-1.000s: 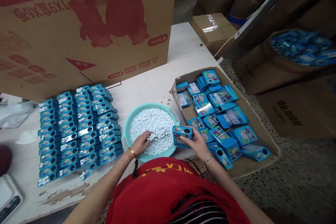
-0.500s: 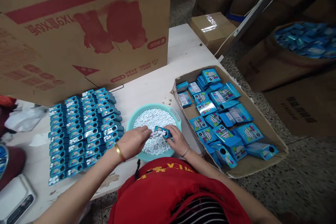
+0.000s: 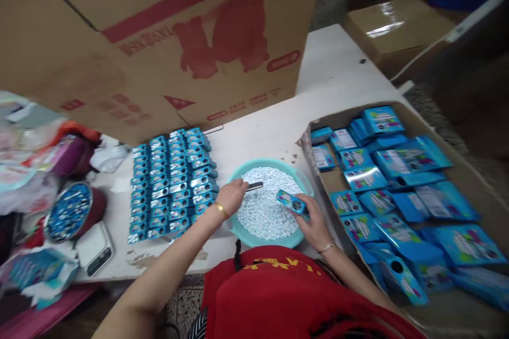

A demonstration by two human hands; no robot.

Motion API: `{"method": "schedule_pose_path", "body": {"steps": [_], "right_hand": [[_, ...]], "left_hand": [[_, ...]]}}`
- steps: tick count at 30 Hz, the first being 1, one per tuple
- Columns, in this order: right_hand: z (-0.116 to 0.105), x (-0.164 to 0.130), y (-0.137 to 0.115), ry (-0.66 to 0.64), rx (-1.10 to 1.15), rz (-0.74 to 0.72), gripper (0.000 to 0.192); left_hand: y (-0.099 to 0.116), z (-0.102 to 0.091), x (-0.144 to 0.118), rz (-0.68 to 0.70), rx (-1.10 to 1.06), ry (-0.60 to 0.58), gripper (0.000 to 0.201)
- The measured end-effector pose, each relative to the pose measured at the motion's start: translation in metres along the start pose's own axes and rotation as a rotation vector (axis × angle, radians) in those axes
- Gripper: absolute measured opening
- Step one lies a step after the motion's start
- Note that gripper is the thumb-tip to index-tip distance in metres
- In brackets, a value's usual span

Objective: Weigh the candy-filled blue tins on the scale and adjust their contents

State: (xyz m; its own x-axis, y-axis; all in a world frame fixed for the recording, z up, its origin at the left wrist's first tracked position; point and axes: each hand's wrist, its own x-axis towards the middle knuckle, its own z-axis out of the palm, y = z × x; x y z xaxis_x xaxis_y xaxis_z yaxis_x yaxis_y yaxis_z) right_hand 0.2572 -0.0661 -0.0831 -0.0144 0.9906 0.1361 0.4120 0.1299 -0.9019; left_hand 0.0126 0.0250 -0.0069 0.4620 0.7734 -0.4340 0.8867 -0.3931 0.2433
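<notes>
My left hand (image 3: 231,197) pinches a slim, dark, shiny piece (image 3: 255,186), my right hand (image 3: 313,222) a small blue box (image 3: 289,200); open room separates them over the round turquoise basin (image 3: 249,237).

Soft indoor light, dim upper right, glare on tape (image 3: 385,28), blurred blue packets (image 3: 471,243)

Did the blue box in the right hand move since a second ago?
Yes: the blue box went left, from the right edge of the bowl to over the white candies.
</notes>
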Motion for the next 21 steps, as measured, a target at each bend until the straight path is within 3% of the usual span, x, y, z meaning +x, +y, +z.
{"method": "schedule_pose_path", "body": {"steps": [3, 7, 11, 15, 21], "right_hand": [[-0.003, 0.0, -0.003, 0.026, 0.016, 0.066, 0.034], [-0.006, 0.0, -0.013, 0.086, 0.013, 0.175, 0.036], [-0.009, 0.003, -0.016, 0.135, 0.024, 0.235, 0.038], [-0.012, 0.009, -0.01, 0.119, -0.009, 0.213, 0.038], [-0.007, 0.018, -0.01, 0.085, -0.113, 0.001, 0.03]], "left_hand": [[-0.013, 0.044, 0.011, -0.013, -0.039, -0.062, 0.025], [0.011, 0.096, 0.01, 0.075, -0.132, -0.137, 0.02], [0.028, 0.118, 0.001, 0.118, -0.233, -0.151, 0.027], [0.015, 0.098, -0.013, 0.162, -0.33, -0.115, 0.028], [0.0, 0.021, -0.042, 0.259, -0.417, 0.017, 0.023]]}}
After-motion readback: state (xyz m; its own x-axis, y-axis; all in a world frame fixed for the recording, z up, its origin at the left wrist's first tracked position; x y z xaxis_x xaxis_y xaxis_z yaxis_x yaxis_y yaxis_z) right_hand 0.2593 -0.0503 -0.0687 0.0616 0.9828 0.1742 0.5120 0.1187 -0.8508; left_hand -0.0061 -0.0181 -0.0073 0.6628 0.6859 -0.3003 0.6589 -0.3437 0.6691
